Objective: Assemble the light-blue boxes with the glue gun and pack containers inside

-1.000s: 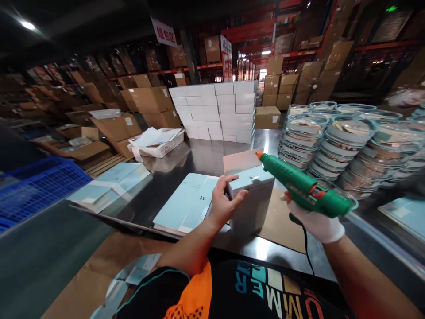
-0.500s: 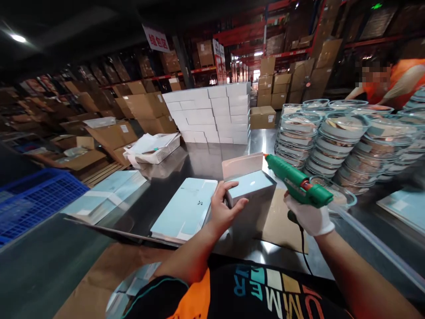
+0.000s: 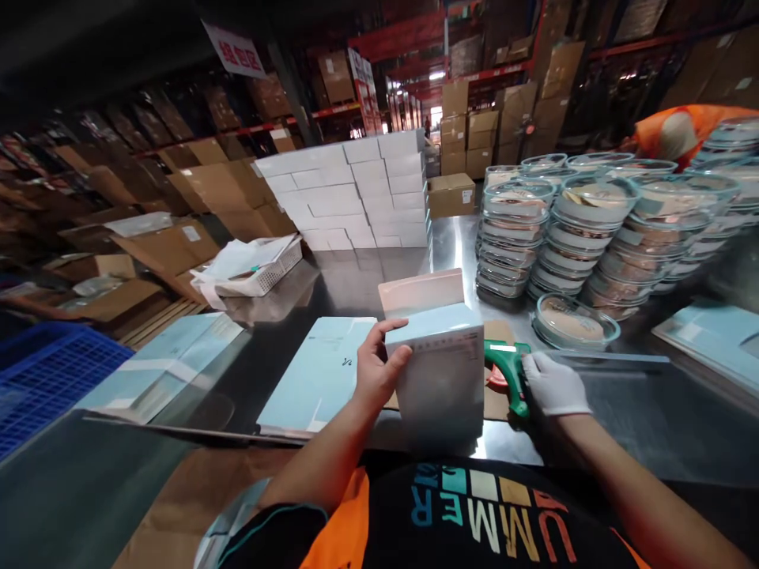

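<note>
My left hand (image 3: 379,367) grips the left side of a standing pale blue box (image 3: 442,387), thumb on its near face and fingers over the top edge. A flap (image 3: 422,291) of the box sticks up at its far side. In a white glove, my right hand (image 3: 557,387) is at a green glue gun (image 3: 511,371), beside its handle and not wrapped round it. The gun's front end is hidden behind the box, and a long clear glue stick (image 3: 622,358) reaches out to the right. Brown cardboard (image 3: 496,405) lies under the gun.
Flat pale blue boxes (image 3: 320,367) lie left of my left hand; more (image 3: 711,336) lie far right. Stacked clear round containers (image 3: 515,237) stand at back right, white boxes (image 3: 368,194) at back centre. A white basket (image 3: 269,273) and blue crate (image 3: 59,379) are left. Another person (image 3: 681,134) bends at far right.
My right hand has lowered the glue gun from beside the flap to the table and loosened from its handle. My left hand has turned the box's near face more towards me.
</note>
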The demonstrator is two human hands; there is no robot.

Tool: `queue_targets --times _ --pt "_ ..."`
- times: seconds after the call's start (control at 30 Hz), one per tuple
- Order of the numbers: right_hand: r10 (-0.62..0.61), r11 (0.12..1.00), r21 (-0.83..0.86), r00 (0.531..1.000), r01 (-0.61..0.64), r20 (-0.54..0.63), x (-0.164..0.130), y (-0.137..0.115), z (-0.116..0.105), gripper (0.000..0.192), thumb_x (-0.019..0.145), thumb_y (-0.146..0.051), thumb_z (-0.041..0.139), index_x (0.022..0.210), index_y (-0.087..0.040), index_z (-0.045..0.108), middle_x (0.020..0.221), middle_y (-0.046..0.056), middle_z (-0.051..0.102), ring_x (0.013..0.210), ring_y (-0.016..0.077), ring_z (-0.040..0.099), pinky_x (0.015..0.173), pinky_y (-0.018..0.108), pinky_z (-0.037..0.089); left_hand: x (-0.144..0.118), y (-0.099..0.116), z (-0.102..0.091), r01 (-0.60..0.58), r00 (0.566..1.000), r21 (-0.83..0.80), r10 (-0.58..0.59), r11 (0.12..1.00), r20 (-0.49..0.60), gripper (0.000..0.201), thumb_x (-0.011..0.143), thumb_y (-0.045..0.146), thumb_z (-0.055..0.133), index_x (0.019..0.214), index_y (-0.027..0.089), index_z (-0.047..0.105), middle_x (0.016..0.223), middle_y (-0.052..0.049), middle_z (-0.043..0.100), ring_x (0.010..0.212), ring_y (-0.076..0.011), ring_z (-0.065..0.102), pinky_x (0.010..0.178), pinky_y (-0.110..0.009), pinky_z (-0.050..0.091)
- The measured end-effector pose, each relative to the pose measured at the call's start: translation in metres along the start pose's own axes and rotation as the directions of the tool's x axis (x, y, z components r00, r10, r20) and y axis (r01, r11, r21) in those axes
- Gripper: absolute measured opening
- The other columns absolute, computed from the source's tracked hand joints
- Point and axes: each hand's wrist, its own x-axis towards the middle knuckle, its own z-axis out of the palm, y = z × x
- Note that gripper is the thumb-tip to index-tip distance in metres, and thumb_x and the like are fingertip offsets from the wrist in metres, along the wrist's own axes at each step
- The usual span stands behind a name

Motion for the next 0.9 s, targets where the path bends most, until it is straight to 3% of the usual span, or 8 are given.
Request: queue_targets --times 0.07,0.13,0.2,0.3,0.43,0.57,0.73,0.9 --pt "-0.078 0.98 0.182 0.996 0.085 -0.045 -0.006 -0.02 -0.009 0.042 0.098 -0.052 0.048 0.111 -0.022 0.075 0.112 0.016 0.082 0.107 0.0346 0.077 0.093 0.046 0.061 0.0 0.001 0.004 -0.055 0.998 0.013 0.054 0.998 0.031 0.065 0.074 0.076 0.086 0.11 0.022 0.079 0.102 -0.008 0.076 0.091 -0.0261 0.07 0.077 -0.034 0.054" --pt "-0.206 0.862 0.462 0.977 0.209 -0.059 -0.012 -0.049 -0.015 0.055 0.097 -0.055 0.05 0.136 -0.022 0.067 0.131 0.014 0.078 0.123 0.032 0.072 0.102 0.044 0.06 -0.001 0.003 0.009 -0.116 0.99 0.028 0.113 0.993 0.079 0.064 0.075 0.077 0.085 0.109 0.023 0.08 0.103 -0.009 0.076 0.095 -0.0279 0.071 0.08 -0.036 0.056" --pt "-0.319 0.725 0.636 0.947 0.265 -0.032 -0.016 -0.078 -0.018 0.06 0.092 -0.054 0.057 0.142 -0.021 0.064 0.135 0.012 0.076 0.127 0.0316 0.07 0.107 0.045 0.058 -0.002 0.004 0.013 -0.17 0.977 0.042 0.162 0.985 0.137 0.062 0.079 0.076 0.083 0.11 0.023 0.08 0.101 -0.009 0.076 0.094 -0.0281 0.072 0.081 -0.037 0.057" --pt "-0.378 0.679 0.682 0.926 0.272 0.007 -0.019 -0.1 -0.017 0.053 0.088 -0.049 0.063 0.133 -0.021 0.069 0.132 0.011 0.076 0.124 0.0313 0.07 0.113 0.046 0.055 -0.004 0.002 0.015 -0.233 0.954 0.046 0.219 0.971 0.203 0.054 0.084 0.071 0.082 0.11 0.023 0.079 0.103 -0.009 0.076 0.098 -0.0281 0.073 0.086 -0.039 0.058" --pt "-0.452 0.62 0.704 0.891 0.345 -0.039 -0.014 -0.087 -0.013 0.065 0.086 -0.065 0.076 0.134 -0.021 0.067 0.143 0.015 0.07 0.139 0.036 0.063 0.121 0.053 0.049 -0.004 -0.01 0.014 -0.3 0.944 0.011 0.295 0.954 0.149 0.053 0.083 0.069 0.085 0.106 0.023 0.072 0.129 -0.013 0.072 0.124 -0.0316 0.071 0.103 -0.045 0.057" --pt "-0.63 0.585 0.606 0.773 0.538 -0.078 -0.012 -0.064 -0.012 0.068 0.076 -0.067 0.091 0.124 -0.023 0.073 0.165 0.019 0.054 0.155 0.0396 0.051 0.128 0.058 0.042 0.003 -0.012 0.008 -0.339 0.931 -0.067 0.345 0.938 0.117 0.058 0.083 0.066 0.087 0.12 0.029 0.063 0.115 -0.009 0.076 0.12 -0.031 0.075 0.107 -0.051 0.058" --pt "-0.812 0.453 0.545 0.579 0.705 -0.073 -0.021 -0.063 -0.017 0.028 0.104 -0.038 0.071 0.129 -0.03 0.079 0.175 0.011 0.045 0.157 0.0299 0.051 0.124 0.049 0.049 0.012 0.001 0.0 -0.528 0.761 -0.055 0.501 0.848 0.412 0.026 0.1 0.05 0.075 0.115 0.029 0.078 0.129 -0.012 0.078 0.139 -0.0348 0.067 0.117 -0.062 0.052" --pt "-0.869 0.377 0.551 0.489 0.744 -0.067 -0.016 -0.064 -0.023 0.029 0.105 -0.028 0.07 0.132 -0.03 0.081 0.16 0.014 0.061 0.146 0.0279 0.062 0.118 0.046 0.056 0.011 -0.002 -0.001 -0.636 0.695 -0.096 0.623 0.766 0.36 0.018 0.102 0.037 0.075 0.116 0.027 0.08 0.119 -0.01 0.083 0.128 -0.0323 0.074 0.106 -0.058 0.06"
